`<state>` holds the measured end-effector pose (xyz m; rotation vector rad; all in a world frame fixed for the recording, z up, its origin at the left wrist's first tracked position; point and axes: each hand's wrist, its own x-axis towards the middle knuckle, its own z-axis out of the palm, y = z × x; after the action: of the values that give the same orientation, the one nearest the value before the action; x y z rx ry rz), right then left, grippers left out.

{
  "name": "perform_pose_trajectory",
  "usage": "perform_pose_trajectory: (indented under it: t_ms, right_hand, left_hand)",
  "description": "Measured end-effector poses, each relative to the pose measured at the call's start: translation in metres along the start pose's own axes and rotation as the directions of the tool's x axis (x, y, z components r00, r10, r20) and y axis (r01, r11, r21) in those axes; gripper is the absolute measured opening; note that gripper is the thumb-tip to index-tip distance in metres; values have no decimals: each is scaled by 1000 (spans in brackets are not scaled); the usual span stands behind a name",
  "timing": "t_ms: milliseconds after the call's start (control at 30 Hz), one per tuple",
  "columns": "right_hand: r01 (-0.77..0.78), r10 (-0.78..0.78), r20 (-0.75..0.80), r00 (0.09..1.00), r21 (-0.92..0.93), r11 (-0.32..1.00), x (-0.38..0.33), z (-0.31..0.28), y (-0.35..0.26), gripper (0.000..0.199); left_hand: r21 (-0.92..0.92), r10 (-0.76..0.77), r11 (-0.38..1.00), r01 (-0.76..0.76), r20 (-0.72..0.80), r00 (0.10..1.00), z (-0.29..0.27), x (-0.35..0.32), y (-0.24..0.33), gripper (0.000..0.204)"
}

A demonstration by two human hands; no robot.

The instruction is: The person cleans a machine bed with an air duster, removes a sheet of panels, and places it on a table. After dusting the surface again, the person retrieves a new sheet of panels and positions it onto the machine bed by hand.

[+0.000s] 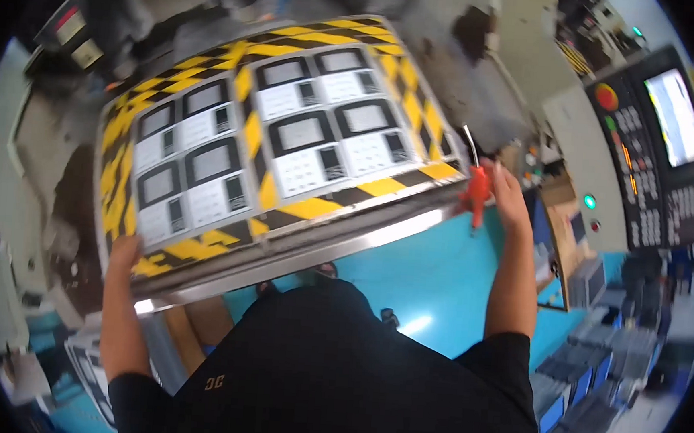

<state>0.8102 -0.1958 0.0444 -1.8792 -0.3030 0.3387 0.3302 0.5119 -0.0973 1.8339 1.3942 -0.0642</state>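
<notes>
Left hand (126, 249) at the counter's (381, 187) near left corner; right hand (507, 199) gripping red air gun (478, 187) by the near right corner.
Left: fingers blurred, can't tell how open. Right: fingers curled round the gun, slim metal nozzle (470, 145) pointing away from body. Beyond: eight black-and-white panels (300, 133), flat, two blocks of four.

We are seeing yellow-and-black warning stripes (311, 208) on the worktable (394, 230) and a small gold mark (215, 383) on the black shirt (336, 369); we are finding markings on the black-and-white panels (294, 168) and lettering on the control console (645, 189) too blurred for reading.
</notes>
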Motion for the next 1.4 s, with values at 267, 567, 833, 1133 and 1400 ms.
perform_pose_trajectory:
  t_ms: [267,567,833,1133,1400]
  right_hand:
    - [-328,-253,-437,863,-867,376,92,-121,73,75]
    - [278,-310,27,950,-525,805,79,77,-98,41]
    - [-318,381,180,907,-301,899,150,102,63,36]
    - [-392,468,198,861,-327,860,136,123,37,33]
    - [-349,432,164,887,-376,859,134,128,33,34]
  left_hand:
    - [-147,-31,989,30,-3,1000,19,-14,51,20]
    - [-4,-142,990,144,-174,974,13,-13,18,25]
    - [6,-119,992,123,-215,969,17,1,18,27]
    - [-171,-241,964,205,-220,945,15,-10,12,32]
    - [-353,-316,898,264,-98,944,10,-43,54,20]
